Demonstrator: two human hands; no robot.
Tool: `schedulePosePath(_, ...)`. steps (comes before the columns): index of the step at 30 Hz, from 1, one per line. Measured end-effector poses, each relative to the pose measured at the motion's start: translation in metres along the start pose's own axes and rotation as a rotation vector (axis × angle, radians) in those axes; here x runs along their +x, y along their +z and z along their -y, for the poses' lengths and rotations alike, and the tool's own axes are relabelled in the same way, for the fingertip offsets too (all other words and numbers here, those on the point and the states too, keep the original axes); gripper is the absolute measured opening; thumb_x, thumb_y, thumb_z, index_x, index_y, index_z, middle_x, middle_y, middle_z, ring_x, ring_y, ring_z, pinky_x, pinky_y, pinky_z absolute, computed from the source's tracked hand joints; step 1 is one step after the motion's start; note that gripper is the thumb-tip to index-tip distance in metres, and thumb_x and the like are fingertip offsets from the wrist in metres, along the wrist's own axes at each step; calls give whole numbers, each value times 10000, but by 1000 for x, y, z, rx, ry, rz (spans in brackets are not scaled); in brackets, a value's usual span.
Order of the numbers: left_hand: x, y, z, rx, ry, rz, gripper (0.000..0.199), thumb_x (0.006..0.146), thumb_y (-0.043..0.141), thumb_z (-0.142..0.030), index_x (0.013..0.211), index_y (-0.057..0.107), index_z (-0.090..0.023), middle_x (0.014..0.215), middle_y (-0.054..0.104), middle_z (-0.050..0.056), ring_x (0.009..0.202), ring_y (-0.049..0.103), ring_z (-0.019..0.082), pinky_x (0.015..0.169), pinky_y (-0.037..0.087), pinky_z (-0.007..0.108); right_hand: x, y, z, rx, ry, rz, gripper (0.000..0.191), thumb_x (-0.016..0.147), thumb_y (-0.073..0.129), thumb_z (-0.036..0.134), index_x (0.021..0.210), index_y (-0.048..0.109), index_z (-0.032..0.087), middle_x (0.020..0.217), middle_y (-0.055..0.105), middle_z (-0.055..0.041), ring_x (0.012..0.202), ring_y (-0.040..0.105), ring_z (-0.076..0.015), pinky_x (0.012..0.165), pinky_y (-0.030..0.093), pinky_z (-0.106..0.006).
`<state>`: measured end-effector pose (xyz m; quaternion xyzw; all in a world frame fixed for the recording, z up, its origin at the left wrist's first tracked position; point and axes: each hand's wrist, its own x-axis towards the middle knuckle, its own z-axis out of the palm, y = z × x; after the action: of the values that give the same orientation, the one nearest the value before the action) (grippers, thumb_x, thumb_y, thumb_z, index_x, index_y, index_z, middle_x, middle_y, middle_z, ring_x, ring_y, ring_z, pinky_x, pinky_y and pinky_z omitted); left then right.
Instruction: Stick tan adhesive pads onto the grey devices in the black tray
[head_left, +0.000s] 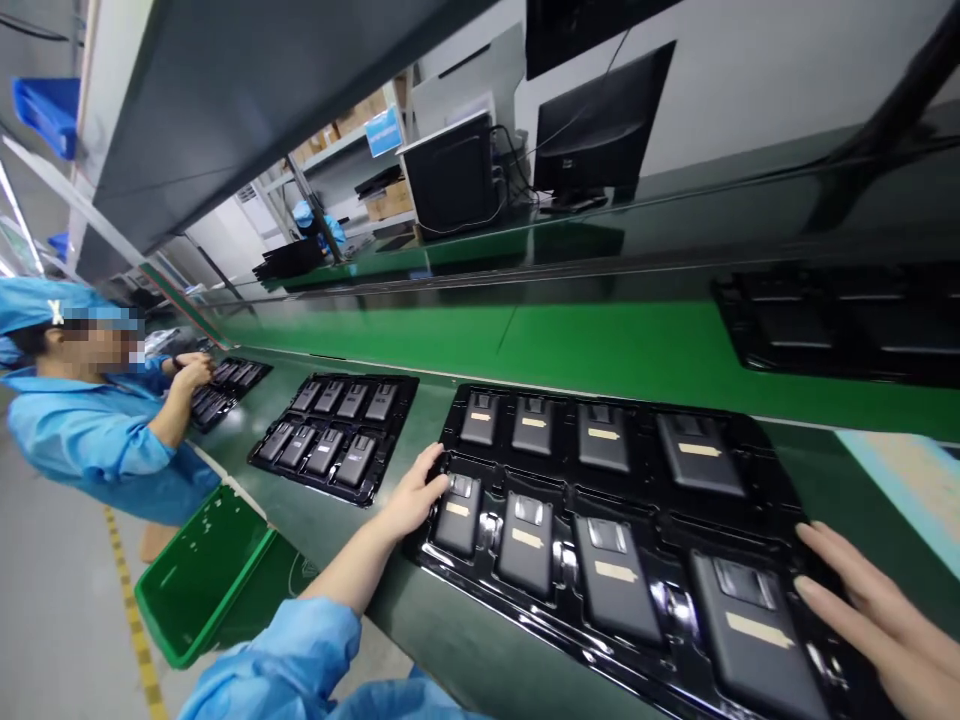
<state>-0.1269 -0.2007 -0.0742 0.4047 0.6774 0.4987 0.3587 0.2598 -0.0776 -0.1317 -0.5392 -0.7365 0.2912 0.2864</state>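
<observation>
A large black plastic tray [645, 487] lies on the green workbench in front of me. In its two rows of pockets sit several dark grey flat devices [611, 580], each with a clear window-like part at the top and a cream label strip. My left hand [411, 492] grips the tray's left edge, thumb and index finger spread along the rim. At the right edge, my right hand [862, 590] rests with its fingertips over the rim; its thumb is out of sight.
Left of my tray lies a second black tray [334, 378] of similar devices. A co-worker in blue [97, 430] handles another tray further left. A green bin [202, 580] stands below the bench edge. More devices lie in a tray [847, 365] on the raised green ledge [480, 330].
</observation>
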Motion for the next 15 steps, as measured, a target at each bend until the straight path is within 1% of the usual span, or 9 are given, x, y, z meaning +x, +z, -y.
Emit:
schedulePosePath(3,5,5,-7,8,-31,-10,450,694,551,-129,1140,525,-187,1304,449,65,1242,364,196,1079,228,339,-13,-4,9,239,237,83,508,841,351,526,1306,348,322,1415,199,-30,1254,192,-188,962,339,-310)
schedulePosePath(4,6,5,-8,20,-37,-11,457,681,535,-93,1128,529,-188,1293,461,61,1232,378,189,1076,237,334,-17,-4,14,280,266,85,532,837,351,533,1317,328,304,1421,176,-30,1260,173,-188,984,311,-309)
schedulePosePath(7,4,0,-13,85,-61,-8,484,623,482,-1,1070,551,-173,1255,495,62,1216,398,178,1081,229,336,-22,-2,28,309,235,91,570,825,348,550,1313,324,256,1421,175,-40,1266,163,-197,1021,255,-322)
schedulePosePath(8,2,-1,-15,106,-74,-7,491,605,475,14,1056,554,-162,1242,504,73,1214,401,186,1085,218,352,-23,0,32,287,216,89,589,813,348,566,1303,337,240,1418,187,-46,1265,171,-208,1024,255,-339)
schedulePosePath(10,0,-2,-23,209,-84,1,508,592,480,19,1074,539,-132,1251,485,110,1222,386,216,1087,201,399,-23,4,36,200,179,61,636,781,331,610,1273,376,210,1407,220,-58,1256,209,-239,1001,307,-385)
schedulePosePath(11,0,0,-29,310,-60,3,525,596,483,16,1102,520,-117,1277,452,132,1238,360,233,1085,193,424,-24,7,38,146,158,40,649,771,313,622,1256,397,198,1399,240,-65,1246,238,-253,973,351,-400)
schedulePosePath(12,2,5,-38,444,-4,0,541,606,483,9,1135,495,-106,1311,407,151,1261,320,248,1081,184,447,-24,9,39,85,132,8,649,773,290,622,1238,418,188,1392,257,-73,1233,270,-263,935,398,-408)
schedulePosePath(13,6,13,-48,596,84,-4,550,623,481,0,1164,470,-102,1339,364,160,1281,277,259,1077,178,467,-25,10,40,17,93,-31,633,785,265,607,1216,441,178,1384,274,-82,1218,302,-269,895,437,-409)
schedulePosePath(15,20,36,-74,870,334,33,539,670,470,-27,1201,434,-116,1356,340,151,1295,237,260,1067,188,485,-25,12,45,-129,-38,-153,580,828,221,535,1174,473,144,1356,319,-112,1190,353,-272,851,467,-417)
